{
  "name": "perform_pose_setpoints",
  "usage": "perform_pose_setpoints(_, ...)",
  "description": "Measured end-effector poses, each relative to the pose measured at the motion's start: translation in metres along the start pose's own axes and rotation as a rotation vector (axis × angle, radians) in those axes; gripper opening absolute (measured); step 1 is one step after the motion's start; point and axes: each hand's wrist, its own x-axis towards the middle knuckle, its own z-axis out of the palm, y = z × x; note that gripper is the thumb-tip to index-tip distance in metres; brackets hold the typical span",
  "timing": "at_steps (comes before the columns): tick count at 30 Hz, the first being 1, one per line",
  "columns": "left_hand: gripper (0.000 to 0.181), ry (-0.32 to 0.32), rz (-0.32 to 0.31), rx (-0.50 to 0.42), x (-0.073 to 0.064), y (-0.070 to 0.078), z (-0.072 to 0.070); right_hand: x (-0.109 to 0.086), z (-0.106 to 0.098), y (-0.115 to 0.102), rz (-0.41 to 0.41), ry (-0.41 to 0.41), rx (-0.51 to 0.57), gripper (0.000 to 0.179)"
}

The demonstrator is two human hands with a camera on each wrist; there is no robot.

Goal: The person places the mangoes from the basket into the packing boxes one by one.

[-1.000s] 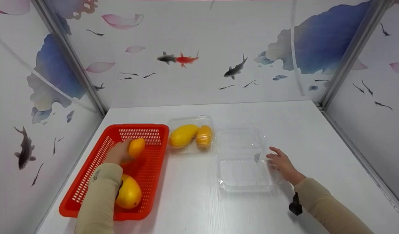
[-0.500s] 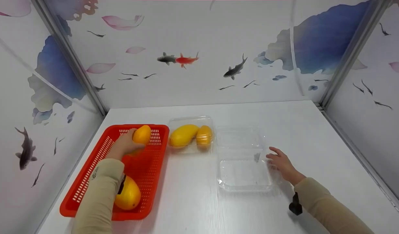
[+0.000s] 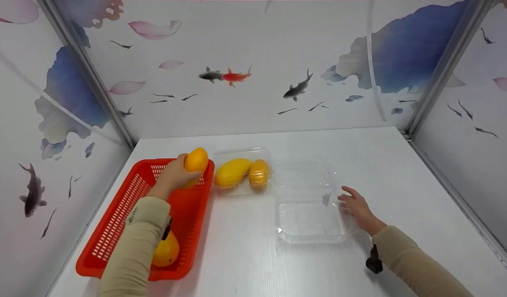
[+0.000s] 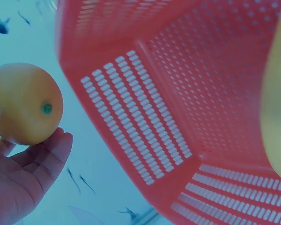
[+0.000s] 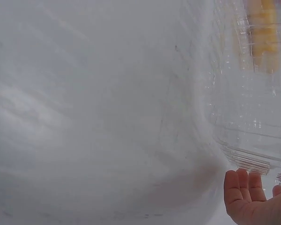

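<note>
My left hand [image 3: 177,173] grips an orange-yellow mango [image 3: 196,160] above the far right part of the red plastic basket [image 3: 84,255]. In the left wrist view, the fingers curve round the mango [image 4: 30,103], whose green stem spot shows. A larger yellow fruit [image 3: 166,251] lies in the basket, partly hidden by the sleeve. My right hand [image 3: 359,211] is at the right edge of an opened clear plastic clamshell box [image 3: 311,237]. Its fingers are loosely bent at the box's rim, close to the edge [image 5: 250,164] in the right wrist view.
Behind the basket's right side stands a clear box [image 3: 259,149] with two yellow mangoes [image 3: 233,172] in it. The white tabletop [image 3: 245,255] is bounded by printed panels [image 3: 253,107] at the back and sides.
My left hand has lifted the mango out of the basket's interior, moving it up and to the right toward the basket's far right corner. My right hand has stayed put.
</note>
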Motion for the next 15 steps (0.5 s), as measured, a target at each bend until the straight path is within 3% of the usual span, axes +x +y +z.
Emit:
perform_pose_setpoints(7, 0.076, 0.031, 0.064, -0.032, 0.0, 0.034, 0.017, 0.001, 0.003, 0.003, -0.016, 0.047, -0.043, 0.056)
perform_pose_setpoints(15, 0.073, 0.01, 0.147, -0.065, -0.001, 0.077, 0.051, -0.001, 0.005, 0.003, 0.007, 0.048, -0.039, 0.057)
